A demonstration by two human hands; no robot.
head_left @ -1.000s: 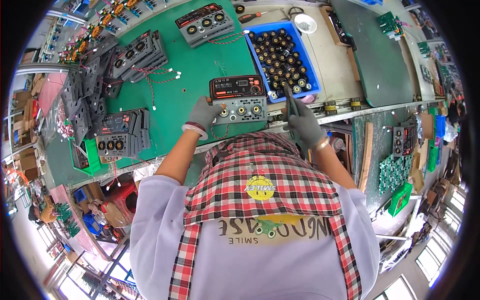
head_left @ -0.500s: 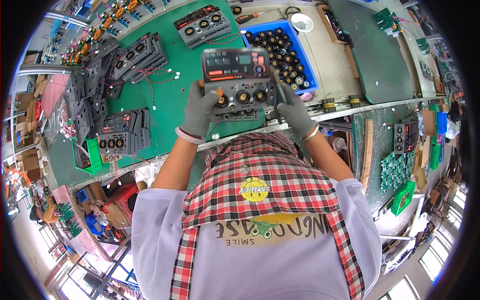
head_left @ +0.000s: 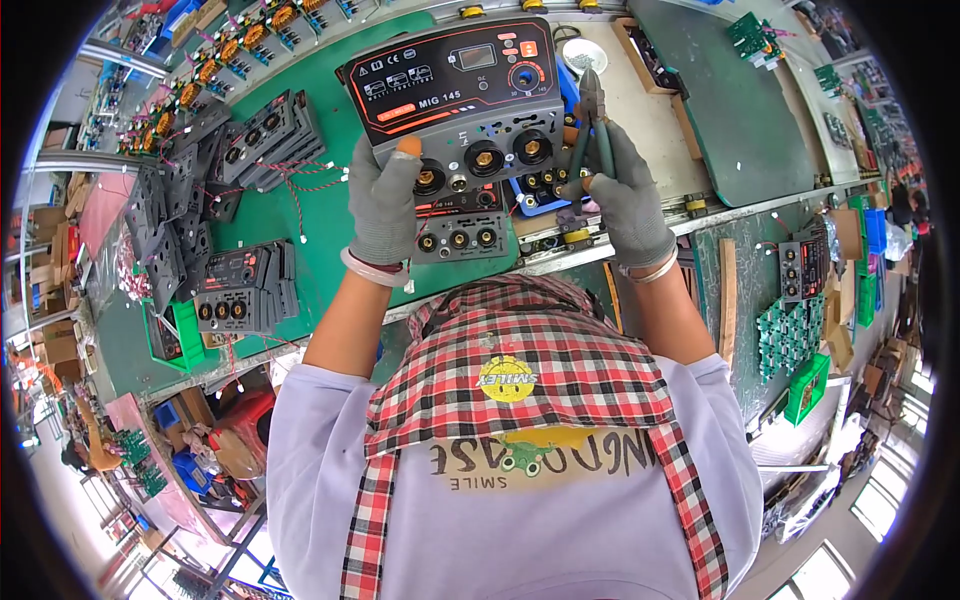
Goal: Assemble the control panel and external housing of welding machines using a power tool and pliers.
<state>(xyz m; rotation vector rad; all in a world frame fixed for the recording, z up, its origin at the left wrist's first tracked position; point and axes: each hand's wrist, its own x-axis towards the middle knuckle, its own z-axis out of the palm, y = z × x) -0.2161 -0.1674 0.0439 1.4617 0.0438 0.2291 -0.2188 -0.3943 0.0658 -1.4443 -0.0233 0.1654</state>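
My left hand [head_left: 385,205], in a grey glove, grips the lower left edge of a dark grey machine front panel [head_left: 455,85], its thumb near the left socket. The panel is raised and tilted toward me, with a black and red face, a small display, a dial hole and three round black sockets with brass centres. In my gloved right hand [head_left: 635,205] is a pair of pliers [head_left: 590,120] with dark green handles, jaws pointing up, just right of the panel. Below the raised panel, a second panel [head_left: 460,238] lies on the green mat [head_left: 335,215].
A blue bin [head_left: 540,208] of black sockets is partly hidden behind the panel and my right hand. Panel stacks stand at the left [head_left: 245,285] and far left [head_left: 270,135], with red-black wires [head_left: 300,175] trailing. A white bowl [head_left: 584,55] sits behind the pliers.
The panel has come up closer to me and now covers most of the blue bin. My right hand has moved slightly right and nearer, the pliers now apart from the panel.
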